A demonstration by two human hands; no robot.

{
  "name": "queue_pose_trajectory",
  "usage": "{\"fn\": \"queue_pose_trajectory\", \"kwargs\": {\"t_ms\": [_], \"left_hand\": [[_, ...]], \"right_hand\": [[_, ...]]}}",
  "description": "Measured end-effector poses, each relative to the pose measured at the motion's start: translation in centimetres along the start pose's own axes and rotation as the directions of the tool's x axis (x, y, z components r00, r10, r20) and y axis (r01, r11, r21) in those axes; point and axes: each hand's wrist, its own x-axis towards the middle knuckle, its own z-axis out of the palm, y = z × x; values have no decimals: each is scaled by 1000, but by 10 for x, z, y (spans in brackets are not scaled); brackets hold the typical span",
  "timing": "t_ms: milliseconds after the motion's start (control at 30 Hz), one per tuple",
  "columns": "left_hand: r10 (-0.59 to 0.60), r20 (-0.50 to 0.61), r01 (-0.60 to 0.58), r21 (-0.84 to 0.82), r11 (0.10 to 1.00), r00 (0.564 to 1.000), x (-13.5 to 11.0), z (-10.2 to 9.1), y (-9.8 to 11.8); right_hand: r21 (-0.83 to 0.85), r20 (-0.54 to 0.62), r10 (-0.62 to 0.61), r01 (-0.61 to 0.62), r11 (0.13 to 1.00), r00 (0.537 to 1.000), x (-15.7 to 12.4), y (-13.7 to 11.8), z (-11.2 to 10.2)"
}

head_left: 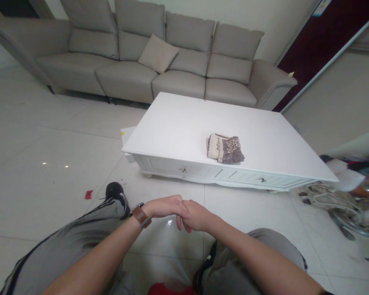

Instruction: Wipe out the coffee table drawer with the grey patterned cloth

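Note:
My left hand (166, 206), with a brown-strapped watch (141, 216) on the wrist, is clasped together with my right hand (198, 215) in front of me, between my knees. Both hands are closed, fingers wrapped against each other; no object shows in them. Beyond them, apart from both hands, a folded towel (224, 148) in cream and grey-brown with a pattern lies near the front edge of a white coffee table (178, 123). Part of the fingers of each hand is hidden by the other.
Behind the table stands a grey-beige sofa (178, 86) with a loose cushion (158, 53). The table front has drawers with small knobs. A red scrap (88, 194) lies on the tiled floor by my shoe (117, 196). Assorted items (341, 200) are piled at right.

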Motion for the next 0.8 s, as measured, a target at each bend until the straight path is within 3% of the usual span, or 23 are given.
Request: {"fn": "queue_pose_trajectory", "kwargs": {"t_ms": [300,800], "left_hand": [[18,18,-19,33,999,1000,0,-3,-2],[-2,11,2,29,1000,1000,0,-1,0]], "right_hand": [[93,-3,40,-40,995,999,-2,-5,-1],[95,1,46,-46,994,999,-3,-6,-2]]}}
